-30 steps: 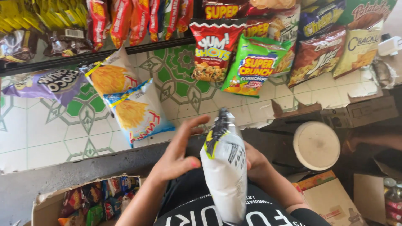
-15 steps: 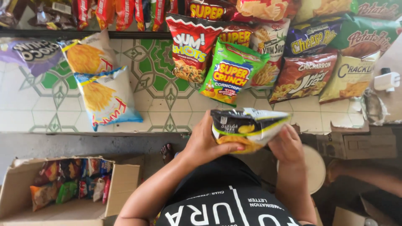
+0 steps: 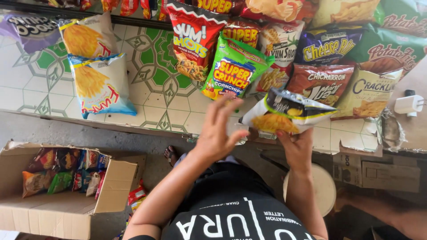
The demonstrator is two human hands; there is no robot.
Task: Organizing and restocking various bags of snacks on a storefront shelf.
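1. Seen from the head camera, the right hand (image 3: 297, 149) was clamped on the lower edge of a white and yellow snack bag (image 3: 287, 114), fingers closed on the foil, holding it up in front of the hanging packets.
2. The left hand (image 3: 217, 133) had its fingers spread apart, gripping nothing, just beside the bag's left end; whether it touched the bag could not be told.
3. Behind the bag hung a green corn chips bag (image 3: 233, 73), a red snack bag (image 3: 193, 42) and a brown pork rind bag (image 3: 321, 82) against the tiled wall (image 3: 151, 93).
4. Down on the left sat an open cardboard box (image 3: 58, 209) of small snack packets (image 3: 62, 171).
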